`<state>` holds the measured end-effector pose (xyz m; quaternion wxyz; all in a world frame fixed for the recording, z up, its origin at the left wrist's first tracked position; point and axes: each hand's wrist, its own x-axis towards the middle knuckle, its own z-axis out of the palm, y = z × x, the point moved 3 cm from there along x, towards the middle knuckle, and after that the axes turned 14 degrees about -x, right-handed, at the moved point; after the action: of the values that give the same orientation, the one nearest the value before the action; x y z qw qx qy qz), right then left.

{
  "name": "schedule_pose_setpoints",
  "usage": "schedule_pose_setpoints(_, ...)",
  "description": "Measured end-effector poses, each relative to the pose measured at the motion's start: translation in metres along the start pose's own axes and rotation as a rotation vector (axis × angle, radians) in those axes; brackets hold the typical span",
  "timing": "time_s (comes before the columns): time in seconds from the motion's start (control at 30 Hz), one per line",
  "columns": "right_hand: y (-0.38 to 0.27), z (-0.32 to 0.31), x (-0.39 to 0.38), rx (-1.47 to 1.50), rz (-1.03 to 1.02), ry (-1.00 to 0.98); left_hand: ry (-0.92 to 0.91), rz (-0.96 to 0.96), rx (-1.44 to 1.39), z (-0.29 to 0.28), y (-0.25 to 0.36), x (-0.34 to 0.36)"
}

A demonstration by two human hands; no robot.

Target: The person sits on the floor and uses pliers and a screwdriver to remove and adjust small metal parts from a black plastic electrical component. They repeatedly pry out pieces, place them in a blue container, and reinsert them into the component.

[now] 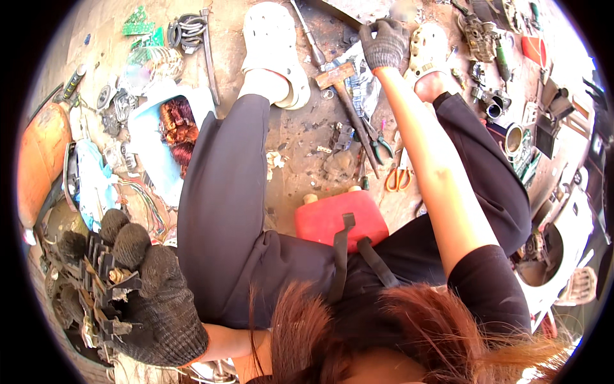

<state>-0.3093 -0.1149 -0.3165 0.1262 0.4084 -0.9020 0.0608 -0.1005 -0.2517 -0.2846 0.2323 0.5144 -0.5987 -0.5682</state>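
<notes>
Scrap (105, 281) sits gripped in my left hand (144, 294); my right hand (384, 41) pinches cloth (366, 80) just beyond the hammer (339, 80).

Colours we see
We note dark grey knit gloves (157, 307), a red stool (339, 221), white clogs (272, 48), orange-handled scissors (398, 178), green circuit boards (137, 22), black trousers (220, 205).

We sit low over a bare, dusty concrete floor (300, 134) in hard sunlight that throws sharp shadows. Under us is a small red stool (332, 217). Scrap lies all around: green circuit boards (137, 22), an orange tank (39, 160), white casings (569, 237).
</notes>
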Motion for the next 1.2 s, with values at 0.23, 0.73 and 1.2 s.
schedule_pose_setpoints(0.23, 0.0, -0.003, 0.024, -0.099, -0.063, 0.093, -0.012, 0.018, 0.014, 0.006, 0.002, 0.008)
schedule_pose_setpoints(0.73, 0.108, -0.045, -0.206, 0.413, 0.666, -0.36, -0.045, 0.04, 0.049, -0.003, -0.002, -0.046)
schedule_pose_setpoints(1.2, 0.094, -0.071, -0.319, -0.29, -0.174, -1.419, -0.061, 0.055, 0.067, -0.005, -0.007, -0.065)
